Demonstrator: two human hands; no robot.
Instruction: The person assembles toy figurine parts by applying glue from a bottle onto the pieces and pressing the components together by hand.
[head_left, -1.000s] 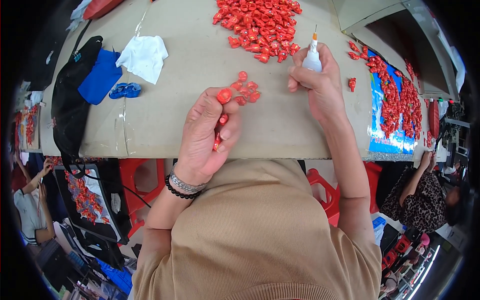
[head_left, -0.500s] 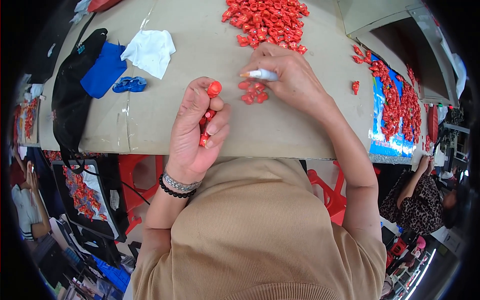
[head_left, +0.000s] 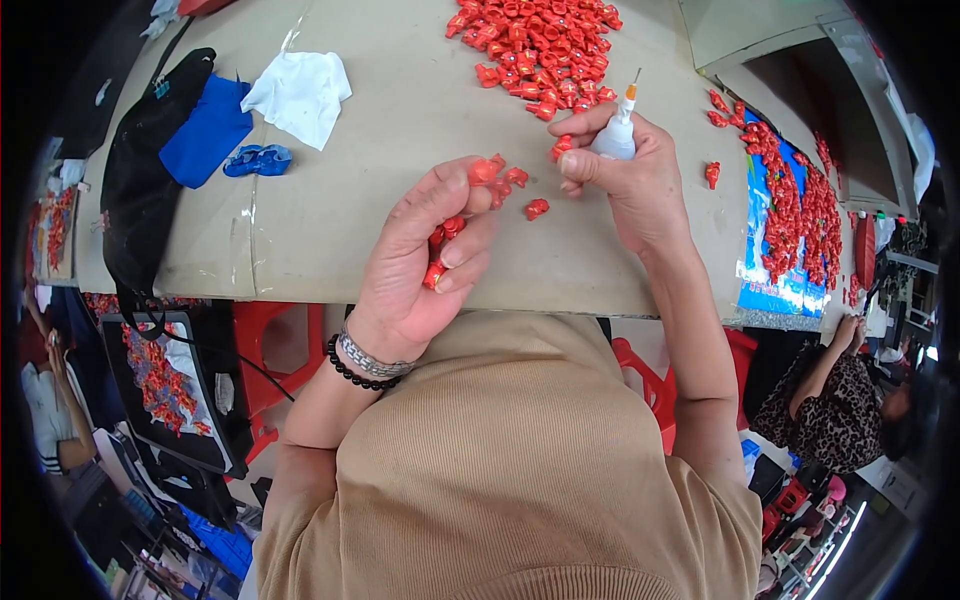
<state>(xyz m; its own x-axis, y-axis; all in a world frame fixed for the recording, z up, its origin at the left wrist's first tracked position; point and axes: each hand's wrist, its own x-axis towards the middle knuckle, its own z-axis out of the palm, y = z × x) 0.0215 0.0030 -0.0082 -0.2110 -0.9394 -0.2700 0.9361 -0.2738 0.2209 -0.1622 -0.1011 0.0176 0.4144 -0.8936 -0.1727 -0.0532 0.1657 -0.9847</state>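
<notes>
My left hand (head_left: 420, 265) is closed around several small red plastic parts (head_left: 435, 272). Another one, blurred, sits between its thumb and forefinger. My right hand (head_left: 645, 180) grips a white needle-tipped squeeze bottle (head_left: 613, 138) with an orange collar, its thin needle pointing up and away. Between that hand's thumb and fingertips is a small red plastic part (head_left: 562, 148) as well. Just past the left fingertips a few loose red parts (head_left: 515, 178) lie on the table, and a single red part (head_left: 537, 209) rests between my hands.
A heap of red parts (head_left: 545, 45) covers the table's (head_left: 330, 240) far middle. More lie on a blue sheet (head_left: 752, 270) to the right. At left are a white cloth (head_left: 300, 98), a blue cloth (head_left: 205, 135), a blue object (head_left: 258, 160) and a black bag (head_left: 140, 190).
My right hand has moved right, the bottle swinging from pointing left to pointing up, and a red part now shows in its fingers. My left hand has shifted right towards the loose parts.
</notes>
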